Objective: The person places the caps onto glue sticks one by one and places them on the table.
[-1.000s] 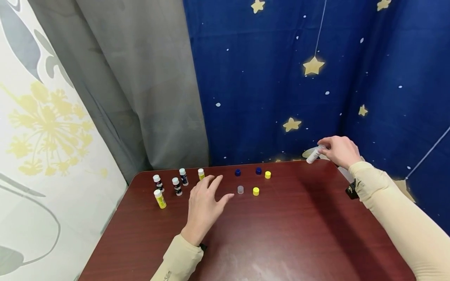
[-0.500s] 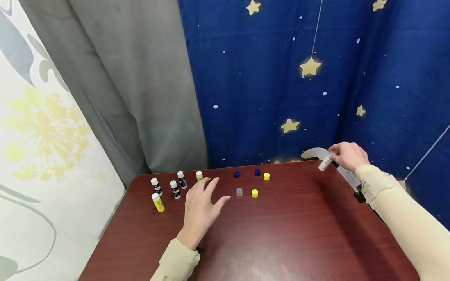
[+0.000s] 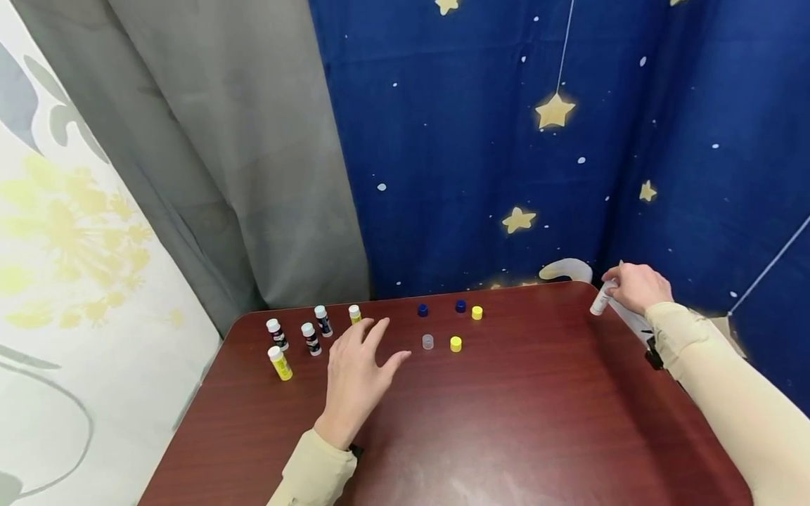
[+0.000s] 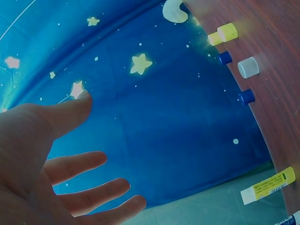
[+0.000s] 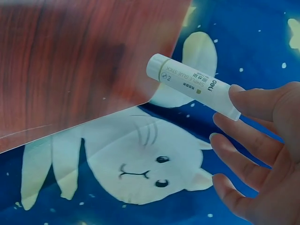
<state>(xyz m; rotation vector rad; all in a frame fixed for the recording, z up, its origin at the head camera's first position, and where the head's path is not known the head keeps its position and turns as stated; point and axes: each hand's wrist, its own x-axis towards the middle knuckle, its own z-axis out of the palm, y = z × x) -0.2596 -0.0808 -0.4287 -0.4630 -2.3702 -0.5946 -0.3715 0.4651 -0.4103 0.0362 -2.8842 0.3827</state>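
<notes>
My right hand (image 3: 639, 288) pinches one end of a white glue stick (image 5: 190, 84) between thumb and index finger, the other fingers held loosely apart. The glue stick (image 3: 602, 299) tilts near the table's far right corner; I cannot tell whether it touches the tabletop. My left hand (image 3: 356, 372) hovers with spread fingers, holding nothing, in front of a yellow glue stick (image 3: 355, 312) that it partly hides. To its left stand another yellow glue stick (image 3: 280, 363) and several dark ones (image 3: 311, 339), all with white ends.
On the dark red table (image 3: 481, 422), right of the left hand, sit two blue caps (image 3: 422, 310), two yellow caps (image 3: 455, 344) and a clear cap (image 3: 427, 342). A blue starry curtain (image 3: 455, 176) and a grey curtain (image 3: 272, 176) hang behind the table's far edge.
My right hand has carried the white glue stick rightward and a little lower, to the table's far right corner. The left hand stays spread in nearly the same place; the view has shifted slightly.
</notes>
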